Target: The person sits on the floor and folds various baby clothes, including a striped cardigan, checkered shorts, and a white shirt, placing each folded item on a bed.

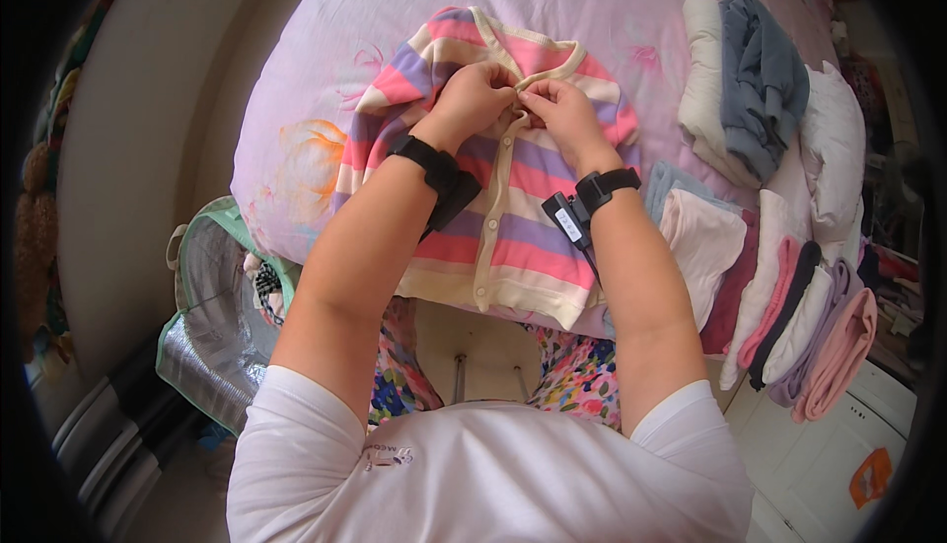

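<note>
A striped cardigan (533,183) in pink, purple and cream lies front up on the bed, its collar away from me. Down its front runs a cream button band (496,213) with several light buttons. My left hand (478,97) pinches the band just below the neckline. Close beside it, my right hand (562,114) pinches the same edge from the other side. The fingertips of both hands nearly meet, and they cover the top button if one is there. Each wrist wears a black strap with a small device.
The bed (326,70) has a pink flowered sheet. On the right lie a blue-grey folded garment (760,70), a white pillow-like bundle (834,148) and a row of folded clothes (779,316). A silver-lined bag (217,336) with clothes stands at the lower left.
</note>
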Demonstrator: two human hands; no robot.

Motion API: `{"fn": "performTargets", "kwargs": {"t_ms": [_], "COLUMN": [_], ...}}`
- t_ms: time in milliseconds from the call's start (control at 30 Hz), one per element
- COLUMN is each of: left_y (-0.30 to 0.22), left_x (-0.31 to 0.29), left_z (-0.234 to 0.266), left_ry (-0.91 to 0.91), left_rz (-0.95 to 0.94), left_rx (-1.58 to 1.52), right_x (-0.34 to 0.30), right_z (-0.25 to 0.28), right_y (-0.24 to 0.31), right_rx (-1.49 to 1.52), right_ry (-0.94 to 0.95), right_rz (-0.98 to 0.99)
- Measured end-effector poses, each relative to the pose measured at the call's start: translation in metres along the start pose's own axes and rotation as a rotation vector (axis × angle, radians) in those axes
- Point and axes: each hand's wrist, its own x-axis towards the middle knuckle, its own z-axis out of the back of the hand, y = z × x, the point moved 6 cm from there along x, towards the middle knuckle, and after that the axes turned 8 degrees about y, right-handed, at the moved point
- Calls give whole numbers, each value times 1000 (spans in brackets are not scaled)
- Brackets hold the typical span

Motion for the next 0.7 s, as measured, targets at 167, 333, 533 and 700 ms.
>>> {"fn": "performTargets", "kwargs": {"t_ms": [167, 333, 533, 700], "left_y": [-1, -6, -18, -31], "left_x": [-3, -4, -16, -71], "left_z": [1, 4, -1, 42], "left_ry": [-45, -90, -20, -63], "left_rz": [-44, -78, -28, -181], "left_rx": [56, 207, 133, -126], "right_x": [-2, -4, -11, -50], "right_z": [7, 7, 2, 12], "right_y": [0, -3, 0, 4], "right_rx": [24, 42, -94, -46], "right_ry": [88, 25, -93, -108], "right_rz": [-100, -116, -25, 72]}}
